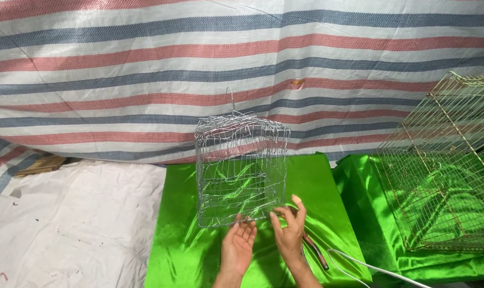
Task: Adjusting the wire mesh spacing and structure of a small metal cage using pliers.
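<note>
Both hands, left (237,245) and right (288,230), at wire cage's (241,169) lower front edge.

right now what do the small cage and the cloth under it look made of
Small cage: thin bare metal wire, silvery and glinting, bent into an uneven grid, likely steel. Green cloth: glossy satin-like fabric, with bright sheen and soft folds; the fibre itself cannot be told.

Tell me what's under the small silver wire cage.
The small wire cage stands on shiny green cloth draped over a low stand. Both hands, left hand and right hand, touch its bottom front edge. What lies beneath the cloth is covered.
</note>
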